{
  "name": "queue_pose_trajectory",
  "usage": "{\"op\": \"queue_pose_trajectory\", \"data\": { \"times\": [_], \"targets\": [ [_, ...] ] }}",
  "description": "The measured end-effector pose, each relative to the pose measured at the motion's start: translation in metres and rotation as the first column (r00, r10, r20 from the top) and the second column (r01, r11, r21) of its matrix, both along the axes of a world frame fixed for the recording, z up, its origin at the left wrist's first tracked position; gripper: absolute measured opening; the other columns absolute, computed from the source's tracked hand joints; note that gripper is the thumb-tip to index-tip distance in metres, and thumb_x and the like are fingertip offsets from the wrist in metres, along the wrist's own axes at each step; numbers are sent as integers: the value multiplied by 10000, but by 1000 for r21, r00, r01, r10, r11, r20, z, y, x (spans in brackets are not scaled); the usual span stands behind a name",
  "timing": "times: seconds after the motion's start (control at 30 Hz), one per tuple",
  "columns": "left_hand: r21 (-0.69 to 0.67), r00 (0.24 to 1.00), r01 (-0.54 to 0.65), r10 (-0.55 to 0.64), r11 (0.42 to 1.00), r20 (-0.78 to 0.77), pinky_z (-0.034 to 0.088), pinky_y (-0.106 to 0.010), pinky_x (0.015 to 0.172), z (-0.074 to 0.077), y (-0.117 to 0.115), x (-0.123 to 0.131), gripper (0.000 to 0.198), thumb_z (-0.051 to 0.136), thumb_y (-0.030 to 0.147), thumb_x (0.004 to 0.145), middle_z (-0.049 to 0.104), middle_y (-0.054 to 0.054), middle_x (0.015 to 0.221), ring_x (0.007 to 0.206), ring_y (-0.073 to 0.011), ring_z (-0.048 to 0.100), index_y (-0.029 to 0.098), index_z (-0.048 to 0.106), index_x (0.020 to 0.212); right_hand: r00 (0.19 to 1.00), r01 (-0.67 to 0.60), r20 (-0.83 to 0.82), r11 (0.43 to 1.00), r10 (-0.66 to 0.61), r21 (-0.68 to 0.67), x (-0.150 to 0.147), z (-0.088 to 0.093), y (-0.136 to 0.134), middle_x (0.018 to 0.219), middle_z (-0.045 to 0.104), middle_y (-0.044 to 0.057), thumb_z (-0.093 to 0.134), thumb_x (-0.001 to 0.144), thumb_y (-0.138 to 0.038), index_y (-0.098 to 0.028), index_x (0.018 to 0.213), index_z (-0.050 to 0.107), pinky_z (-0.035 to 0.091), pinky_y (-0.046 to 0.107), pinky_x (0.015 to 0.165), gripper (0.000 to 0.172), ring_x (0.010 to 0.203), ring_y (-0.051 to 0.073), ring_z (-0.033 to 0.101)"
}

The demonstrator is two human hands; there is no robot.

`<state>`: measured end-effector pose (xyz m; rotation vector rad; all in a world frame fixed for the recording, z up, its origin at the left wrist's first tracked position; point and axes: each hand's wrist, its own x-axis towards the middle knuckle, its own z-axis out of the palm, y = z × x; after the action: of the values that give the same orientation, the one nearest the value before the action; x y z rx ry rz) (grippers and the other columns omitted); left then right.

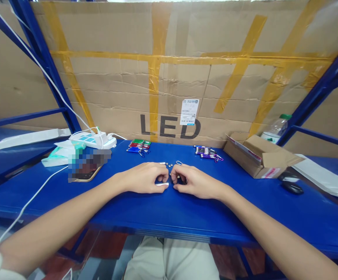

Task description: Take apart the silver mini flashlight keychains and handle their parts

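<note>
Both my hands rest on the blue table, fingers curled and almost touching each other. My left hand pinches a small silver tube that lies along the table. My right hand is closed on a small silvery part that I cannot make out. Just beyond my fingertips lie several tiny silver button cells and a small clip ring. Further back are two heaps of little keychain torches: a mixed red, green and blue heap on the left and a purple heap on the right.
An open cardboard box stands at the right, with a plastic bottle behind it and a black mouse near it. At the left are a phone, a power strip with white cable, and tissue packs. A taped cardboard wall closes the back.
</note>
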<state>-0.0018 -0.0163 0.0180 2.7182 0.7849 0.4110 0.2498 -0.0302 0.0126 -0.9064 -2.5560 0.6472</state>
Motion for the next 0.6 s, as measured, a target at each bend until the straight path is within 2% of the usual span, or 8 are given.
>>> {"op": "queue_pose_trajectory", "data": {
  "times": [0.13, 0.6],
  "targets": [
    [-7, 1000, -4, 4, 1000, -11, 443, -290, 745, 1, -1, 0, 77, 687, 270, 926, 693, -21, 908, 804, -185, 632, 197, 673, 907, 1000, -3, 20, 1000, 3, 9, 2, -1, 2, 991, 685, 4, 663, 894, -83, -222, 986, 593, 415, 309, 821, 181, 884, 191, 564],
    [-3, 1000, -6, 6, 1000, -30, 431, -296, 737, 3, -2, 1, 85, 684, 269, 920, 690, -19, 909, 806, -185, 625, 199, 656, 882, 1000, -18, -18, 986, 15, -167, 4, 3, 1, 885, 660, -34, 678, 873, -72, -210, 959, 609, 408, 258, 697, 177, 748, 141, 533]
  ]
}}
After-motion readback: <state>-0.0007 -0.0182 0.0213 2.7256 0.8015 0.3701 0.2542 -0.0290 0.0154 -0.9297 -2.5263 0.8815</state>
